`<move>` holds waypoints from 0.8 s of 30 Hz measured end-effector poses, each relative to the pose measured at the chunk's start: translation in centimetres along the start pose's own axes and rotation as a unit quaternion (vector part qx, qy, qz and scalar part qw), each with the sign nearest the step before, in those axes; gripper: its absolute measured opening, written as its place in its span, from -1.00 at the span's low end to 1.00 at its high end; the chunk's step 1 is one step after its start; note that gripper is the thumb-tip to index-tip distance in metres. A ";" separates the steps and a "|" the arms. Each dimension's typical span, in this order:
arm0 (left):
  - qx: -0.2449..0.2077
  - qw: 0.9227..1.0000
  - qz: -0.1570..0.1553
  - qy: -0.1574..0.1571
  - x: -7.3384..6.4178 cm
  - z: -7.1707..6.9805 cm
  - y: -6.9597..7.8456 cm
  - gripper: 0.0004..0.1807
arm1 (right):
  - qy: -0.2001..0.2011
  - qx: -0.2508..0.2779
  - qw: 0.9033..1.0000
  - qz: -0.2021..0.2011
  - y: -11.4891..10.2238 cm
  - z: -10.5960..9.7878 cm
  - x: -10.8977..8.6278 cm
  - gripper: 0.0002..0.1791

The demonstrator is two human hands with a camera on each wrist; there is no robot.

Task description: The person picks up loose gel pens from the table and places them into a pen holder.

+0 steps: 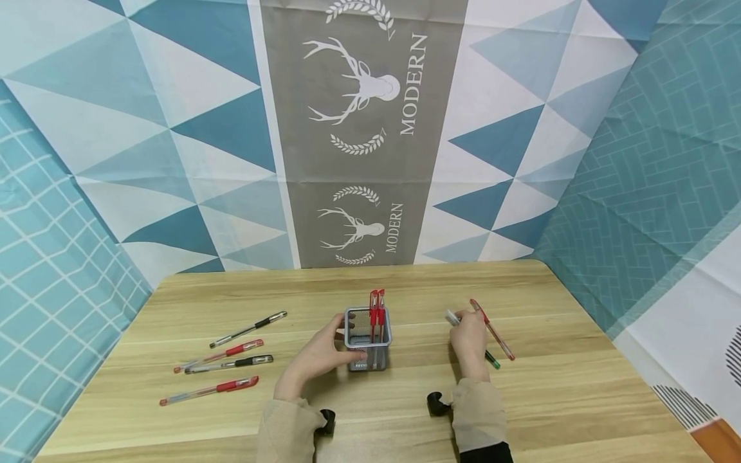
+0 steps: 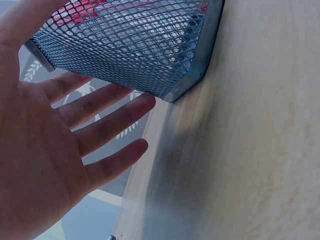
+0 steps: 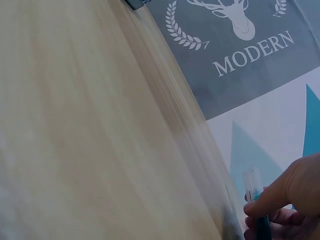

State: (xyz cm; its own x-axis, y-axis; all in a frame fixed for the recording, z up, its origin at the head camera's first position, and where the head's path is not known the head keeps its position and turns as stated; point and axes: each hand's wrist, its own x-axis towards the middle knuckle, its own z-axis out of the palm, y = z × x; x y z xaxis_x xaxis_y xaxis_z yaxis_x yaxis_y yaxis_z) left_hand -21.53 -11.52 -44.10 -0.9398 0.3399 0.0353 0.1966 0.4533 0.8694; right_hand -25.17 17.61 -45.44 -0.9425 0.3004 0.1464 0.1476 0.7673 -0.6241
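Note:
A grey metal mesh pen holder (image 1: 368, 358) stands on the table with two red pens (image 1: 381, 315) upright in it. My left hand (image 1: 318, 357) holds it from the left, thumb on the near side and fingers around the far side; in the left wrist view the fingers (image 2: 120, 122) lie along the mesh (image 2: 135, 50). To the right, my right hand (image 1: 470, 337) pinches a green pen (image 1: 493, 360) low over the table. In the right wrist view the clear end of that pen (image 3: 252, 182) sticks up past thumb and fingers. A red pen (image 1: 499, 337) lies just right of this hand.
On the left of the wooden table (image 1: 405, 418) lie a black pen (image 1: 249, 330), a red pen (image 1: 231, 351), another black pen (image 1: 231, 364) and another red pen (image 1: 208, 390). A patterned cloth wall (image 1: 359, 161) rises behind the table's back edge.

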 end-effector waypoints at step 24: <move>0.005 1.000 -0.005 -0.001 0.0 0.0 0.1 -0.09 | 0.021 -0.017 0.999 -0.018 -0.5 -1.5 0.0 -0.68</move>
State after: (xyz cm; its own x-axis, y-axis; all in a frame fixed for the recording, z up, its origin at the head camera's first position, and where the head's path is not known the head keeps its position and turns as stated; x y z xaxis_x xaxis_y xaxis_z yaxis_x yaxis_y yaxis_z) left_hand -21.56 -11.51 -44.03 -0.9409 0.3376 0.0258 0.1904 0.4646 0.8648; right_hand -24.80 18.02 -43.96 -0.9340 0.2955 0.2008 0.1247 0.7963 -0.5919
